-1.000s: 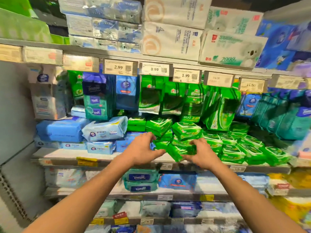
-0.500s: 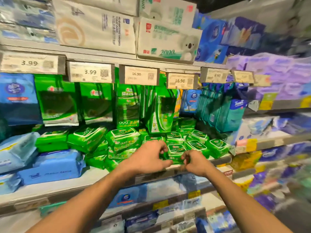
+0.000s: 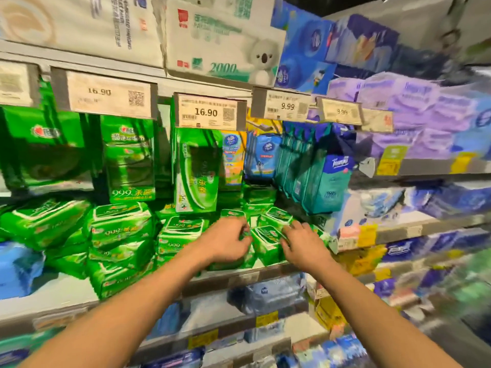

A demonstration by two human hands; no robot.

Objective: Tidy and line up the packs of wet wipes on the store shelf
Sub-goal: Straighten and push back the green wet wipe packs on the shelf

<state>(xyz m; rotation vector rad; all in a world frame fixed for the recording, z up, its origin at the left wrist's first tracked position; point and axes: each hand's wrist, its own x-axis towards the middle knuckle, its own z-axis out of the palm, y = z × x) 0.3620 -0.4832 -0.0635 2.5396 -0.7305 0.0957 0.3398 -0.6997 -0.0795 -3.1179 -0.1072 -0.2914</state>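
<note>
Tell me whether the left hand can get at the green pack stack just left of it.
Probably yes. The left hand is already at the shelf front, and the green pack stack sits right beside it with nothing in front; the right hand is busy on another green pack.

Bright, even store light fell from above. Motion blur smeared the frame, heaviest toward three o'clock; blocky artefacts broke the colours, and wide-angle bending curved the edges.
</note>
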